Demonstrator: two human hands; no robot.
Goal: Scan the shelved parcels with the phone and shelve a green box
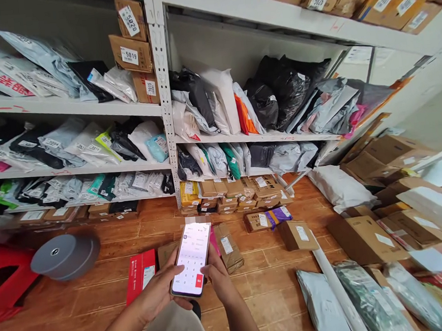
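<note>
I observe the phone held above the floor before the shelves, the left hand and right hand clasping its opposite edges, presumably so both thumbs can reach the lit keypad.

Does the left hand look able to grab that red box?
Probably not right now: the left hand holds the phone, and the red box seems to lie well below it on the floor.
</note>
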